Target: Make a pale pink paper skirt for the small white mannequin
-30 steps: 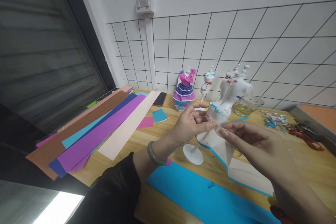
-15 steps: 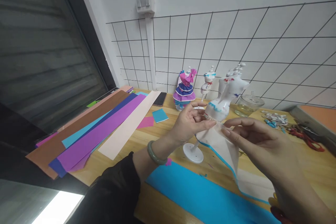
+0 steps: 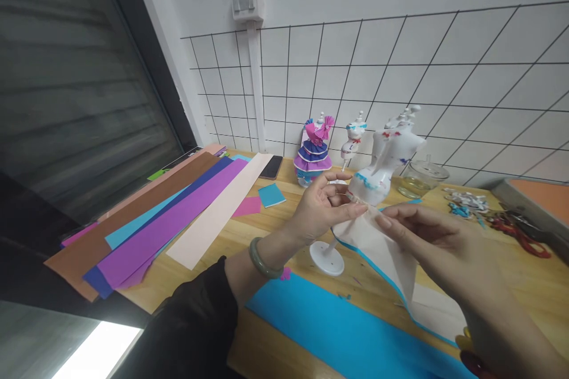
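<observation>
A white miniature dress form [image 3: 391, 154], marked with blue, red and purple smudges, leans to the right above its round white base [image 3: 326, 258]. At its lower edge my left hand [image 3: 322, 207] pinches a cream paper strip [image 3: 386, 251] with blue edging, pressing it against the form. The thumb and fingers of my right hand [image 3: 427, 237] are closed on the strip's upper edge, just to the right. From there the strip hangs down and trails to the right over the table, partly behind my right hand.
A wide blue paper strip [image 3: 338, 328] lies in front. Coloured paper strips [image 3: 173, 225] are piled at left, near a phone [image 3: 271, 167]. Behind stand a form in a ruffled paper dress [image 3: 313, 154] and a smaller bare form [image 3: 354, 137]. Right are a glass jar [image 3: 420, 179] and red-handled scissors [image 3: 520, 237].
The strip's hanging part has swung slightly to the right, and a bit of blue edging now shows behind my right hand. Both hands keep nearly the same place and grip.
</observation>
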A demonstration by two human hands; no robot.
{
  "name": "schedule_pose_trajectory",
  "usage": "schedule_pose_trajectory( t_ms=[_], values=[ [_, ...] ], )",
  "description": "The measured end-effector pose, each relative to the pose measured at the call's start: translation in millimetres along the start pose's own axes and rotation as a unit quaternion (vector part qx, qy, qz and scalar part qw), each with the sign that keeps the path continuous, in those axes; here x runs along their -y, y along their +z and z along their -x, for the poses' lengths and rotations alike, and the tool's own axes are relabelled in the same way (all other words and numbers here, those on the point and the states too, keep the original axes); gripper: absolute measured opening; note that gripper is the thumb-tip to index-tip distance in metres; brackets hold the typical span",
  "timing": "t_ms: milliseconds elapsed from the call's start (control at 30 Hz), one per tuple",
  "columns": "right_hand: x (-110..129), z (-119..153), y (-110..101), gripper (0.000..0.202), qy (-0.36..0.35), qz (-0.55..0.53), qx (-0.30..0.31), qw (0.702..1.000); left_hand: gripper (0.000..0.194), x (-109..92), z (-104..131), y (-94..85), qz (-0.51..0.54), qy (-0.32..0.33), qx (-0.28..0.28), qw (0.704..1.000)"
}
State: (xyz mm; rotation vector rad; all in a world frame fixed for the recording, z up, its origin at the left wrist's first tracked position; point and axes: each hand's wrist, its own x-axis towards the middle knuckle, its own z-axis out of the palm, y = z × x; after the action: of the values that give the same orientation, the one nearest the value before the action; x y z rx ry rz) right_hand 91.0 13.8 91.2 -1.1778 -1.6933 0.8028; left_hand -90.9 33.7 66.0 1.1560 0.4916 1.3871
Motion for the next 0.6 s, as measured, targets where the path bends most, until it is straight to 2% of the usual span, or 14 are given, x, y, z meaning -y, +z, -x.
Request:
schedule_pose_trajectory(
  t_ms=[167, 267, 400, 600],
  values=[
    [-0.6, 3.0, -1.3, 0.025, -0.054, 0.034, -0.002, 0.998, 0.053, 0.8, -0.7, 0.3, 0.003, -0.005, -0.002, 1.0],
    [0.5, 2.2, -0.8, 0.024, -0.071, 0.055, -0.027, 0.996, 0.054, 2.2, -0.5, -0.7, 0.006, -0.003, 0.004, 1.0],
    [1.1, 1.6, -0.1, 0.028, -0.032, 0.068, -0.064, 0.995, 0.056, 1.6, 0.4, -0.4, 0.008, -0.02, -0.002, 1.0],
    [-1.8, 0.1, -0.1, 0.033, 0.01, 0.053, -0.058, 0.997, 0.056, -0.1, 1.9, 2.5, 0.015, -0.034, -0.008, 0.999]
  ],
)
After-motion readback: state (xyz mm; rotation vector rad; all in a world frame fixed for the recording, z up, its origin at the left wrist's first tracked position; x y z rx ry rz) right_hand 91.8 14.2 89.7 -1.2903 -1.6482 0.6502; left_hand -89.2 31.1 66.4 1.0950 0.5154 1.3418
